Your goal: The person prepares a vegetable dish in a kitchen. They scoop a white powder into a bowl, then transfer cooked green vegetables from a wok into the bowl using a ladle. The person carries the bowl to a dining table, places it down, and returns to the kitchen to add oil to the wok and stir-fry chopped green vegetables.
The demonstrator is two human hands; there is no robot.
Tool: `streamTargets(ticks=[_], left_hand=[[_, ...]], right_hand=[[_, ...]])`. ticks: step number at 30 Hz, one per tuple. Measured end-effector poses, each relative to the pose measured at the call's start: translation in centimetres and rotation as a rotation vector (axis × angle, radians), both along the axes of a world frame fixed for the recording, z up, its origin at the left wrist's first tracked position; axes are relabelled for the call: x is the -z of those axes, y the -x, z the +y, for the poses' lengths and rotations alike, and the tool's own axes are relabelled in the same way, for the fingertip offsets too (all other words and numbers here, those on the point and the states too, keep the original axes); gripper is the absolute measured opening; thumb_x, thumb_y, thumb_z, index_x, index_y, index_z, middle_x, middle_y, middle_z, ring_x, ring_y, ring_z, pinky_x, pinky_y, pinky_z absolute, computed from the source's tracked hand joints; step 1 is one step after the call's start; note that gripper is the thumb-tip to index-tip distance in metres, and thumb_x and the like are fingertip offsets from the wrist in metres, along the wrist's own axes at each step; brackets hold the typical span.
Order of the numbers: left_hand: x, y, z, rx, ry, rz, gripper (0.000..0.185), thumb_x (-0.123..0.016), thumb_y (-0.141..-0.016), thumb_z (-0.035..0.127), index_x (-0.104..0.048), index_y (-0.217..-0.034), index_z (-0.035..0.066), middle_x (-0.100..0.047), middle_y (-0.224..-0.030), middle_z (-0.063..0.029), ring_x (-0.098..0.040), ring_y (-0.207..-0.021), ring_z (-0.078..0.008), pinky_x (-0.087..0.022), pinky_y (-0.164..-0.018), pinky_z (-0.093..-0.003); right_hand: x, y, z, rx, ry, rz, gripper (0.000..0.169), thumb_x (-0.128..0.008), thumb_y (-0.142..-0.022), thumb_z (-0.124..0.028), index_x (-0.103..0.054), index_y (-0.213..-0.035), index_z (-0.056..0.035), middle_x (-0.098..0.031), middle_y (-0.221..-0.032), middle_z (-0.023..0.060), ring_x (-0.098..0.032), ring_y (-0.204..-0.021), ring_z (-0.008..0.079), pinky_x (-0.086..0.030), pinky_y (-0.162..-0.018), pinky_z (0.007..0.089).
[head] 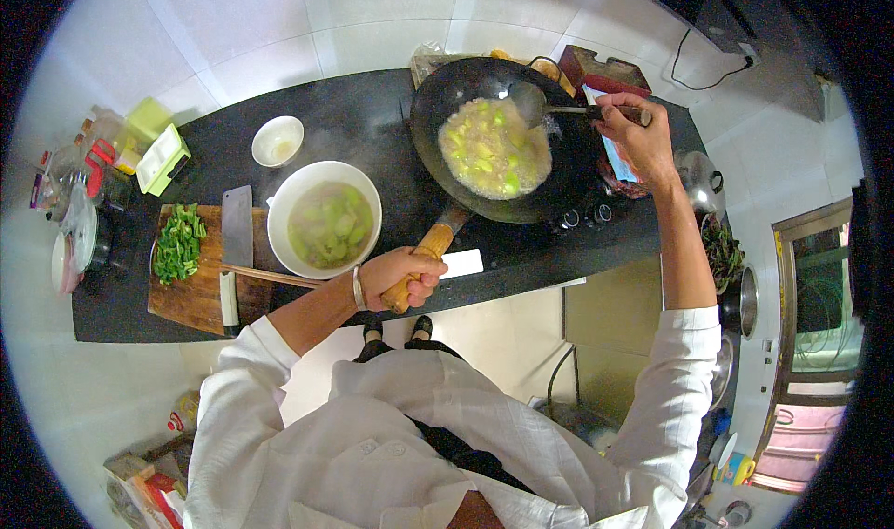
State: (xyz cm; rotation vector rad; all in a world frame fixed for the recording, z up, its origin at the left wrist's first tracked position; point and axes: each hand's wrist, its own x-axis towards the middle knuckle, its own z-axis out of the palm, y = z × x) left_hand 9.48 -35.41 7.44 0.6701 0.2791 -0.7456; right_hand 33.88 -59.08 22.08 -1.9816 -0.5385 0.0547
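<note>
My left hand [405, 277] is closed around the wooden handle [436, 239] of a dark wok [447, 195]. In the wok, pieces of green vegetable [496, 152] bubble in a pale, frothy liquid. My right hand [639, 134] grips a ladle [573, 110] by the dark end of its handle; the bowl of the ladle rests inside the wok at the right edge of the liquid. Left of the wok stands a large white bowl [274, 232] with green vegetable pieces in broth. My left forearm passes just in front of that bowl.
A cleaver [237, 228] and chopped green vegetables [178, 242] lie on a wooden cutting board [167, 304]. Chopsticks [269, 274] extend towards my left forearm. Behind the large bowl sits a small white bowl [278, 134]. Stove knobs [571, 217] and a metal lid [698, 176] are at the right.
</note>
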Motion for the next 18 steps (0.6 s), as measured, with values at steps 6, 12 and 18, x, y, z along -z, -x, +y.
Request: streamTargets(ticks=[6,12,18], left_hand=[[0.2,0.5,-0.9,-0.014,0.001,-0.038,0.017,-0.059,-0.083,0.016,-0.047,-0.072,0.01,-0.045,-0.059,0.0032,-0.042,-0.043,-0.0043,-0.035,-0.039,-0.0215],[0.8,1.7,-1.9,-0.004,-0.057,-0.057,0.02,-0.06,-0.082,0.018,-0.046,-0.071,0.009,-0.043,-0.052,0.0012,-0.041,-0.041,-0.0063,-0.035,-0.038,-0.023],[0.0,4.6,-2.4,-0.06,-0.016,-0.075,0.019,-0.06,-0.08,0.017,-0.05,-0.095,0.009,-0.044,-0.057,0.0038,-0.04,-0.036,-0.006,-0.033,-0.032,-0.0209]], right_hand=[[-0.2,-0.8,0.1,-0.091,-0.063,0.02,0.013,-0.058,-0.083,-0.007,-0.063,-0.093,0.0,-0.06,-0.079,0.0036,-0.057,-0.07,0.0098,-0.052,-0.066,0.0236],[-2.5,0.8,1.3,-0.169,0.013,-0.002,0.013,-0.06,-0.082,-0.008,-0.064,-0.092,-0.0013,-0.061,-0.077,0.003,-0.057,-0.071,0.0096,-0.049,-0.066,0.0224],[-6.4,5.8,1.6,-0.092,0.005,-0.078,0.013,-0.059,-0.083,-0.009,-0.064,-0.092,0.0,-0.063,-0.081,0.0042,-0.056,-0.068,0.0103,-0.048,-0.062,0.022]])
